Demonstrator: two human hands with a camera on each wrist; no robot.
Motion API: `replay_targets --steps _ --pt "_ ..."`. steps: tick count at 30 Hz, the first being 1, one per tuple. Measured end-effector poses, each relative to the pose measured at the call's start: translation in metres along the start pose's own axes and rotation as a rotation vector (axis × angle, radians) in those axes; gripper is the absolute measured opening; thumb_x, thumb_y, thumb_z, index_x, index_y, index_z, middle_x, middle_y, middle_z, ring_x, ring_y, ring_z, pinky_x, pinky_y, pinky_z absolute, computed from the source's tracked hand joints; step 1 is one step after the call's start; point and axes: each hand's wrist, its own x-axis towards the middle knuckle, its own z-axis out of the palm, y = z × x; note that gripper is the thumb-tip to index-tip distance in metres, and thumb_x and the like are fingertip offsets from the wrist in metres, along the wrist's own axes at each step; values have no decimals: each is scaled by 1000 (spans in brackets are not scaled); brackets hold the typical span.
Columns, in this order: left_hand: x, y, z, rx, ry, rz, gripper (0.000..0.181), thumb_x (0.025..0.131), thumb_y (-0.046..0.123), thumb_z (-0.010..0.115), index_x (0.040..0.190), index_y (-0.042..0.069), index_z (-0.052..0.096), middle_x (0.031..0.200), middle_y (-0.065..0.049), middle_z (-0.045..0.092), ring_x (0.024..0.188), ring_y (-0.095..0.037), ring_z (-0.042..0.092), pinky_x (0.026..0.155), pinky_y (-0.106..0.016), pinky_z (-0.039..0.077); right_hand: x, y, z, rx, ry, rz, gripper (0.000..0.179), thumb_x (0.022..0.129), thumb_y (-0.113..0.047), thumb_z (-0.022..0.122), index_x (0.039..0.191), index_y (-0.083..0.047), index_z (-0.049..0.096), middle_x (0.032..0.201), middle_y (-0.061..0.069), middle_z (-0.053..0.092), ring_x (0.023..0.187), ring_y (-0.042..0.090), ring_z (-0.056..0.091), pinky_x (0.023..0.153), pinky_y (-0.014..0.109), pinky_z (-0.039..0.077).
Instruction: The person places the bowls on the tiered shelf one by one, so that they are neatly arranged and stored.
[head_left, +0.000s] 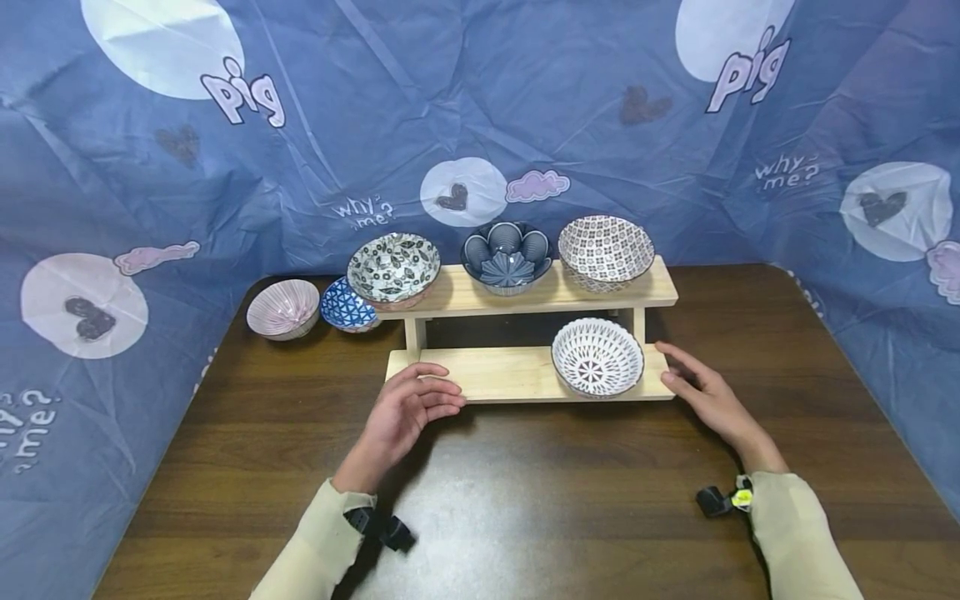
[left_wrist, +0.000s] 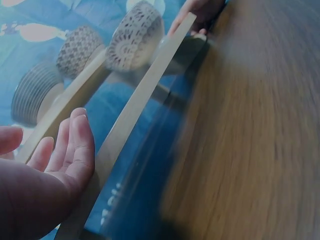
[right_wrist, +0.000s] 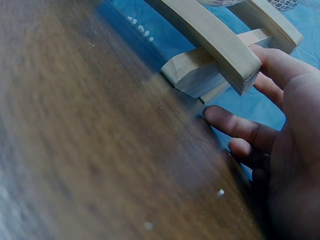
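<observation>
Two-tiered, the pale wooden stand (head_left: 498, 373) sat at the centre of the frame on a dark brown table (head_left: 525, 500). Your left hand (head_left: 405, 410), left of centre, had relaxed, slightly bent fingers just beside the stand's lower left corner; you could not tell whether they touched. Your right hand (head_left: 707, 398), right of centre, had thumb and forefinger parted at the lower right end, unclenched. Up top, left to right, were a floral bowl (head_left: 393, 267), a dark blue petal-shaped bowl (head_left: 507, 268) and a lattice-patterned bowl (head_left: 606, 247); below right, a white dash-patterned bowl (head_left: 597, 358). Further left, a pink-striped bowl (head_left: 283, 308) and blue-and-white bowl (head_left: 348, 305) stood on the table.
</observation>
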Motion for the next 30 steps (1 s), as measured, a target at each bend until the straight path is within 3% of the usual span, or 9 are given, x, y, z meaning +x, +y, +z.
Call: replay_targets --steps 8,16,30 --pt "-17 13 -26 -34 14 61 37 102 -2 27 109 7 62 93 -9 77 85 -24 76 81 -34 63 0 -1 -1 -15 -12 34 54 104 -34 52 154 -16 39 156 10 42 112 -12 43 90 6 36" --pt "-34 25 -54 -72 -2 128 43 104 -2 22 110 4 64 97 -13 78 89 -26 76 84 -35 63 0 -1 -1 -21 -16 25 54 104 -33 52 154 -16 39 156 14 41 112 -11 43 90 7 36" --pt "-58 45 -93 -93 105 176 43 108 4 22 111 1 64 102 -15 77 95 -28 76 88 -37 63 0 0 -1 -24 -9 29 54 105 -32 52 154 -15 39 155 14 42 111 -11 44 89 8 38"
